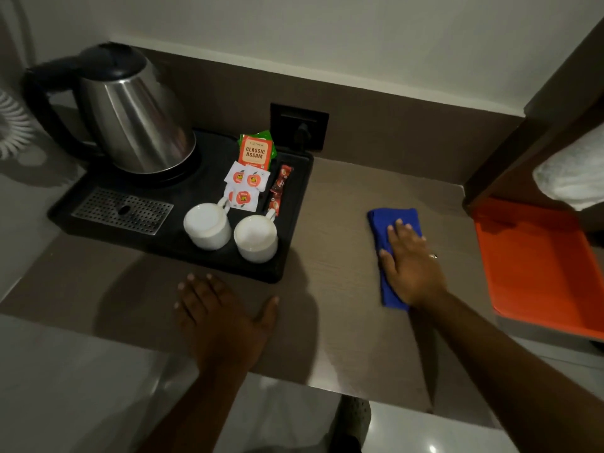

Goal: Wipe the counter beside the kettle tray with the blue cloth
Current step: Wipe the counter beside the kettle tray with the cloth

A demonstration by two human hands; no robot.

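Dim hotel-type nook, brown wood-grain worktop [343,305] against a pale wall, wall socket [299,127] at the back. Black kettle tray [183,253] sits on the left part of it, carrying a steel electric kettle [137,119], two white cups [209,225], tea and sugar sachets [248,178] and a perforated drip grate [122,210]. Orange tray [539,269] lies off to the far right, with white folded towel [575,171] on a shelf above it.

Blue cloth [387,230] is folded into a long pad, lying flat on the bare worktop between the kettle tray and the orange tray, well apart from both. My right hand [411,263] is flat on top of it, fingers [400,225] spread wide and pressing down, not pinching; a ring shows on one finger. Left hand [222,315] rests palm-down on the worktop just in front of the kettle tray, fingers splayed, holding nothing, looks like bracing.

Handling call: cloth reads as soft, light microfibre, so it'll bunch or unfold if dragged by an edge. Best hold is what I've got, palm over the middle with even pressure. I judge wiping is underway, with the strip next to the tray likely left. Risk there: knocking the cups or the tray.
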